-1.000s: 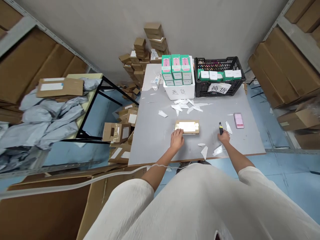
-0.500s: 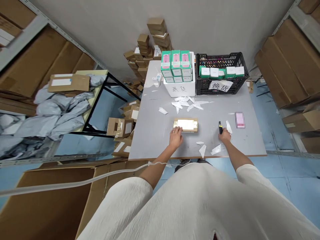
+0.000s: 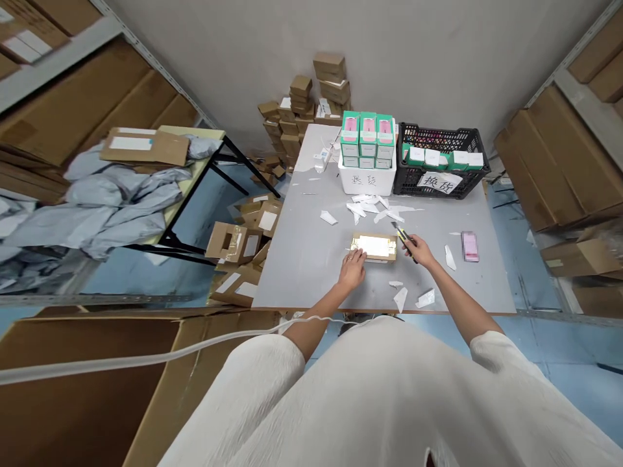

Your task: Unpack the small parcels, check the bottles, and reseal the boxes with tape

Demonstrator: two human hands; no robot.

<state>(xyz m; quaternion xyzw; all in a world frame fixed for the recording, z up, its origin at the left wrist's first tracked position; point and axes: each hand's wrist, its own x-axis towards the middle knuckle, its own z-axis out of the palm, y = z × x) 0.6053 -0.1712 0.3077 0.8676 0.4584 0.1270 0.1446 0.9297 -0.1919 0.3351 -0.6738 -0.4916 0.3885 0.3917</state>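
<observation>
A small taped cardboard box (image 3: 386,246) with a white label on top lies near the middle of the grey table (image 3: 302,259). My left hand (image 3: 353,268) rests on its front left corner, fingers stretched over the top edge. In my right hand (image 3: 417,251) is a black and yellow utility knife (image 3: 402,234), its tip pointing up and left, just beyond the box's right end. Torn white paper scraps (image 3: 370,206) lie behind the box, and several more are in front of it.
At the back of the table stand a white bin (image 3: 365,183) of green and pink boxes and a black crate (image 3: 406,185) with a paper sign. A pink blurred item (image 3: 470,246) lies at the right. Grey parcels (image 3: 117,194) cover the left side table; a large open carton (image 3: 87,389) stands lower left.
My right hand has picked the utility knife up from the right of the table and brought it left to the box's right end. My left hand stays on the box. The view has shifted slightly.
</observation>
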